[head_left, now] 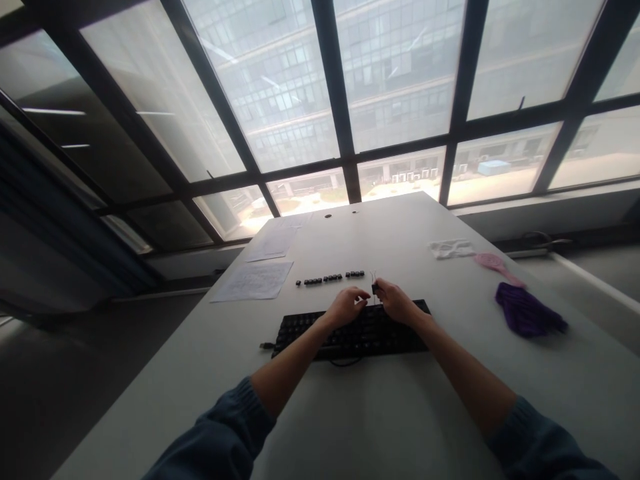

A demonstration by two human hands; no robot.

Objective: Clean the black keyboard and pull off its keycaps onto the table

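A black keyboard (357,340) lies on the white table in front of me, with several of its keycaps (333,277) set out in a row beyond its far edge. Between the thumb and fingers of my right hand (397,302) is a wire keycap puller (375,289), its thin wires showing above and below the grip. It is held over the keyboard's far edge. Just left of it, my left hand (346,307) hovers over the keys, its fingers curled but apart and nothing visible in them. Both forearms cover part of the keyboard.
Papers (255,280) lie at the left side of the table (360,243). On the right are a white cloth (451,249), a pink brush (495,262) and a purple cloth (527,311). A USB plug (267,346) sticks out beside the keyboard's left end. Large windows stand behind.
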